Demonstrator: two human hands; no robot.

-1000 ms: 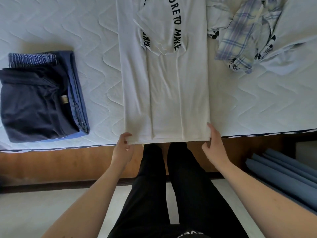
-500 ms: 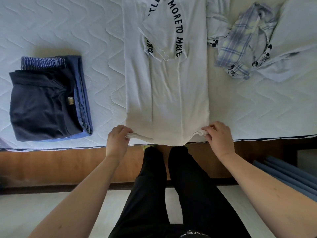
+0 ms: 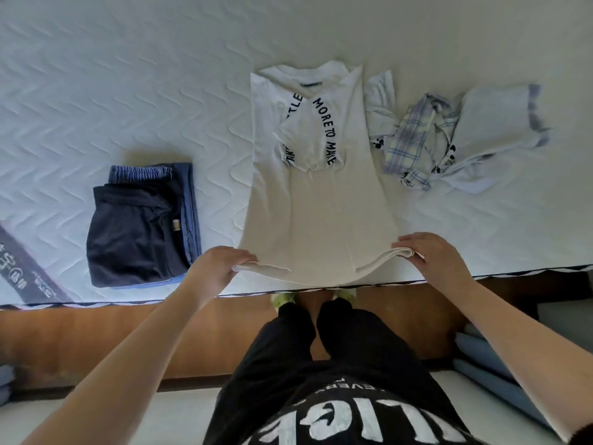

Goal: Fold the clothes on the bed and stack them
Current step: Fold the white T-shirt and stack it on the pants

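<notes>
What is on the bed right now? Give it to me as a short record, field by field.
being folded: white T-shirt, sides folded in
left hand: grip on near left hem corner
right hand: grip on near right hem corner
folded stack: dark blue clothes, left of the shirt
unfolded pile: plaid and pale clothes, right of the shirt
surface: white quilted mattress

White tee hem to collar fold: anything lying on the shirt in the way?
Nothing visible. Left hand and right hand pinch the hem corners of the white T-shirt; its surface up to the collar is bare. The plaid shirt lies beside it, to the right.
</notes>
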